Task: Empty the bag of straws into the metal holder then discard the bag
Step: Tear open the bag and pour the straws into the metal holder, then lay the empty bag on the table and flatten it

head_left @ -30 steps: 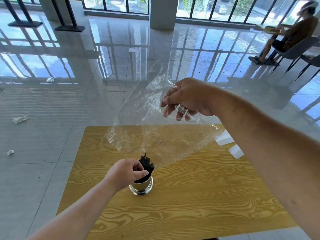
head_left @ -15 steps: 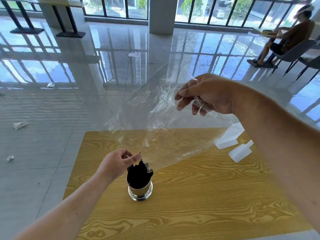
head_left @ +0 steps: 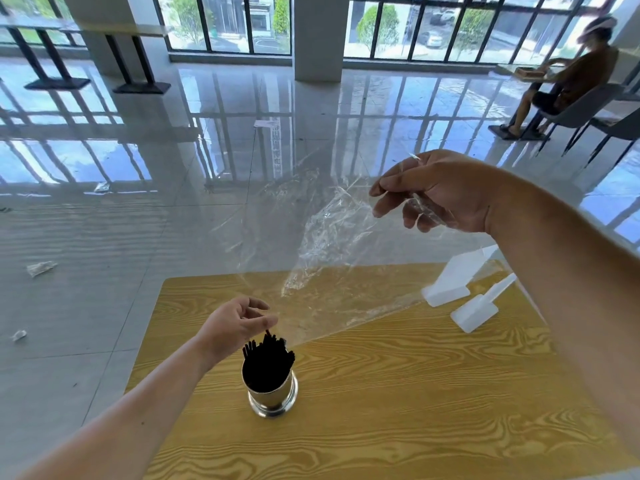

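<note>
A shiny metal holder (head_left: 273, 398) stands on the wooden table (head_left: 398, 393), packed with black straws (head_left: 268, 358) that stick up above its rim. My right hand (head_left: 436, 192) grips one end of the clear plastic bag (head_left: 329, 271), held up over the table's far side; the bag hangs down slack toward the holder and looks empty. My left hand (head_left: 239, 323) hovers just left of the straw tips, fingers loosely curled, holding nothing that I can see.
Two white plastic pieces (head_left: 450, 282) lie near the table's far right edge. Scraps of wrapping (head_left: 41, 268) lie on the glossy tiled floor to the left. A person sits on a chair (head_left: 571, 109) at the far right, beside the windows.
My left hand has lifted off the straws and holder and moved slightly left. My right hand has carried the bag up and to the right, away from the holder.
</note>
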